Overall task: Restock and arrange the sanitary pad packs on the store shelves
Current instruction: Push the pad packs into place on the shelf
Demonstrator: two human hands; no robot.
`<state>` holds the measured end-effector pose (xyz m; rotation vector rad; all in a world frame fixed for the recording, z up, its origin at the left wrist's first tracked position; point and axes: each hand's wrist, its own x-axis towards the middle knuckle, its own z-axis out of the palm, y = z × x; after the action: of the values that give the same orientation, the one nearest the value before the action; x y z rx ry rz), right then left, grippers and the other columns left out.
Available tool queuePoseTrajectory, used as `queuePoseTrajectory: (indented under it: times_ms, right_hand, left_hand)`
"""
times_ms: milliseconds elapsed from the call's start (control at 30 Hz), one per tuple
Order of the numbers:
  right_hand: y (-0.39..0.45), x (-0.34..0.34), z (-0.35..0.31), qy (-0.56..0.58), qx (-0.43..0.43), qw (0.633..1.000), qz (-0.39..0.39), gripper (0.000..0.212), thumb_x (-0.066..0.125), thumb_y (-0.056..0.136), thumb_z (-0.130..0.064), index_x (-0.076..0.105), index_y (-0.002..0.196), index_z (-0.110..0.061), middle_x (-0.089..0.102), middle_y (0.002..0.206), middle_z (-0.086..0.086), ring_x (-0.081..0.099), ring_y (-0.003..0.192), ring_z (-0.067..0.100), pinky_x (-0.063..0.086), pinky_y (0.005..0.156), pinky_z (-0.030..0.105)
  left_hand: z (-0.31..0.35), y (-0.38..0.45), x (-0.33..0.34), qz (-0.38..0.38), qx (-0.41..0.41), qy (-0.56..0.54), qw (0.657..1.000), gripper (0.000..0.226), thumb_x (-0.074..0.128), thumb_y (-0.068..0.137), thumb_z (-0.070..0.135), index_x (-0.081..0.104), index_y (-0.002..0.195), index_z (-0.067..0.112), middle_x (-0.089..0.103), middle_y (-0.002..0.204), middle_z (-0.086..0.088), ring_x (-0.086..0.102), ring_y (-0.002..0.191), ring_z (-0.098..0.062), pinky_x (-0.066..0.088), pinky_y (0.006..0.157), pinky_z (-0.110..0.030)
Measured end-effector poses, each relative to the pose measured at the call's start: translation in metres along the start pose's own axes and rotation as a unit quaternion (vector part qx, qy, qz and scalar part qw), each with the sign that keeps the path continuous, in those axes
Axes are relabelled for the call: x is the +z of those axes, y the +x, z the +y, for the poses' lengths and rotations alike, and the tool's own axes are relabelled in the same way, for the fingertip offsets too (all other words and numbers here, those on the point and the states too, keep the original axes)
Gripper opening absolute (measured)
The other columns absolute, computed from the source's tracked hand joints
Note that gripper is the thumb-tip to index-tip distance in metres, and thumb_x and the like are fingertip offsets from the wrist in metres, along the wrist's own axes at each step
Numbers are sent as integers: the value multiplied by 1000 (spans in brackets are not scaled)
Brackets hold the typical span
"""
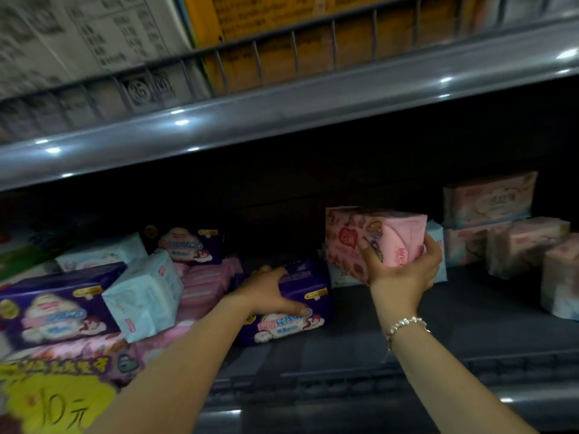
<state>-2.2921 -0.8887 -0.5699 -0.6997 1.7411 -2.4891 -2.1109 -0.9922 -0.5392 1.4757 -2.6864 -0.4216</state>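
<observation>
Right hand [404, 264] grips a pink pack [372, 236] raised above the shelf [470, 311]. Left hand [269, 289] clasps a purple pack [291, 311] lying there. Risk: the one-handed pink pack may slip during placement, toppling neighbouring stacks.

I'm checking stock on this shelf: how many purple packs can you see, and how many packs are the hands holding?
Purple packs: 3, front left, back, and under the left hand.
Pink pack held up by the right hand: 1.
Total: 4.
Other pale and pink packs are too blurred to count.
</observation>
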Motion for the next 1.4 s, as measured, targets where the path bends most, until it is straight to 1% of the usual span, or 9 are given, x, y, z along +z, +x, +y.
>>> queuePoseTrajectory:
  times_ms: [167,267,400,500,600,900,1100,1333,1400]
  right_hand:
    - [-10,-31,-9,-6,57,998,-41,94,88,63,-26,32,138,-16,36,137,9,32,128,28,38,105,51]
    - [-18,-49,-21,14,79,995,-58,98,89,59,-34,31,136,-22,36,136,7,38,127,28,44,100,51]
    - [-25,-72,-48,114,141,980,-76,108,86,35,-65,31,124,-38,44,133,4,55,116,21,54,89,43]
    - [-34,-91,-69,180,191,959,-105,98,87,47,-52,29,124,-34,52,129,5,65,102,17,58,73,32]
    - [-53,-108,-90,207,232,944,-110,76,83,70,-32,29,124,-30,57,124,4,67,100,16,57,72,29]
    - [-141,-160,-111,178,340,904,-191,72,78,75,-37,31,128,-23,65,112,4,69,89,18,57,80,42]
    - [-220,-174,-71,141,400,868,-259,90,86,60,-44,40,132,-16,70,108,7,73,84,24,57,80,50]
    - [-303,-169,-17,77,439,838,-316,71,78,69,-40,51,131,-17,73,106,7,73,85,22,56,63,35]
    - [-320,-165,-4,59,434,837,-328,89,83,63,-46,44,139,-21,69,117,7,72,90,24,58,65,38]
  left_hand:
    - [3,-19,1,6,-19,-82,996,84,85,39,69,65,110,27,66,110,6,64,97,-12,54,90,-32]
    - [9,-43,-7,37,-28,-138,989,50,88,53,54,66,89,26,70,88,8,68,81,-9,55,73,-25]
    - [24,-90,-29,129,-28,-129,983,56,86,55,56,63,89,18,69,87,3,65,79,-12,48,66,-25]
    - [35,-133,-45,185,-20,-109,977,53,87,53,56,64,82,18,69,77,6,64,72,-8,46,63,-24]
    - [40,-177,-55,216,-28,-110,970,53,86,52,58,64,81,19,70,76,5,66,74,-11,51,71,-31]
    - [17,-327,-3,193,-112,-237,945,71,80,55,59,67,92,0,72,77,-13,68,68,-25,51,67,-39]
    - [-34,-391,64,184,-176,-292,922,56,80,50,60,70,86,18,74,74,4,70,69,-11,57,73,-36]
    - [-102,-435,126,151,-285,-301,897,46,82,64,52,66,87,15,72,75,2,68,65,-10,55,66,-29]
    - [-123,-443,139,153,-320,-317,880,48,82,65,52,66,87,13,72,78,-1,69,68,-14,55,70,-33]
